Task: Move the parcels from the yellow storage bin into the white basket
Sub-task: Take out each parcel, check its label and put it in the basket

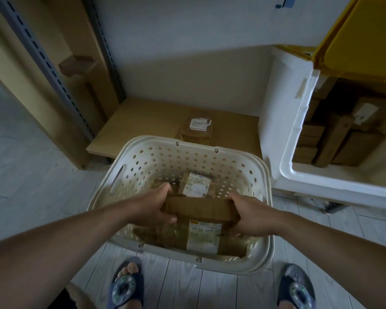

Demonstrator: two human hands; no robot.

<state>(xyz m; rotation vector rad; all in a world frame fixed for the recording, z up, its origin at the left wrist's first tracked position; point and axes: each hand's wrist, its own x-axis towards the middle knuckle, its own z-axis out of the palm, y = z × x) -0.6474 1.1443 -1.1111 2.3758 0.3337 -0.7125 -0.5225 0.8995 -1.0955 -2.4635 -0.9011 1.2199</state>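
Over the white perforated plastic basket (pixel 143 161) on the pale plank floor (pixel 27 166), both hands hold one flat brown cardboard parcel (pixel 198 208) by its short ends, level with the basket rim. Left hand (pixel 152 205): fingers curled over the far left edge, thumb lying along the near face, clamped on the parcel. Right hand (pixel 251 216): fingers wrapped round the right end, likewise clamped; thumb not clearly visible. Inside the basket, two further brown parcels: one with a white printed label (pixel 197 184) lying toward the far wall, another with a yellow-and-white label (pixel 204 237) lying against the near wall, partly under the held parcel. Right of the basket, just beside it, stands the white-walled storage bin (pixel 299 139) with its yellow hinged lid (pixel 354 36) raised; several brown cardboard parcels (pixel 343 139) lie stacked within, one bearing a white label; exact count cannot be told. Behind the basket, a low tan board shelf (pixel 147 121) carries a single labelled brown parcel (pixel 197 128), apart from the basket. Grey slotted metal shelving uprights (pixel 45 54) rise at left against tan panels. Near frame bottom, two feet in dark sandals (pixel 126 286) stand either side of the basket's near edge
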